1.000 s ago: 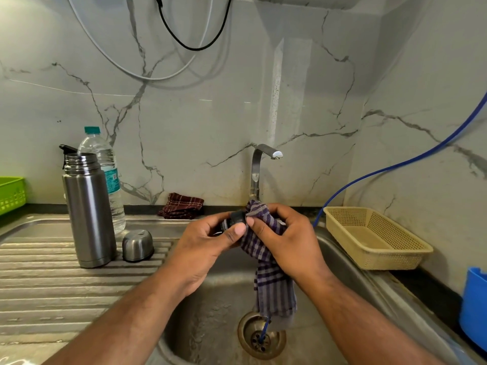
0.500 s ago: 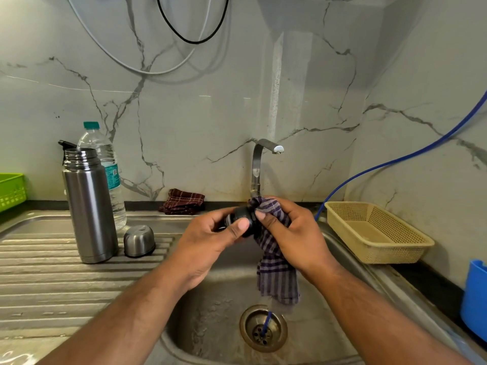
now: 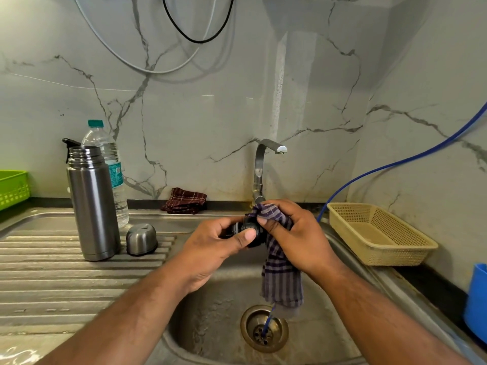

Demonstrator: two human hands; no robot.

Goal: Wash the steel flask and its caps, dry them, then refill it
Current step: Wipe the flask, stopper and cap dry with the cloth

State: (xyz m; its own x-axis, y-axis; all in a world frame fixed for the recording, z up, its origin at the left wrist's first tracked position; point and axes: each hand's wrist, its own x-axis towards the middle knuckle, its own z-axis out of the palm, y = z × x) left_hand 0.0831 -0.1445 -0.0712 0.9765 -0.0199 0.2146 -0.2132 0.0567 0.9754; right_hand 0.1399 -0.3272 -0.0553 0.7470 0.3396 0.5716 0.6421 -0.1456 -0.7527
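Over the stainless steel sink basin (image 3: pixel 210 325), the left hand (image 3: pixel 210 251) has its grip closed round the small black inner cap (image 3: pixel 245 227), thumb across its front. The right hand (image 3: pixel 297 238), grip curled, pinches a purple-and-grey checked cloth (image 3: pixel 282 283) against the cap's far side; the loose end hangs toward the drain (image 3: pixel 264 329). On the ribbed steel draining board (image 3: pixel 66 272) to the left the tall brushed-steel flask (image 3: pixel 92 206) stands upright and uncapped, the domed steel outer cap (image 3: pixel 141 238) mouth-down just beside it, a clear plastic water bottle (image 3: pixel 116 167) behind.

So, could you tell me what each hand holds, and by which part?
Left hand pinches the black cap by its side; right hand grips the checked cloth near its top.
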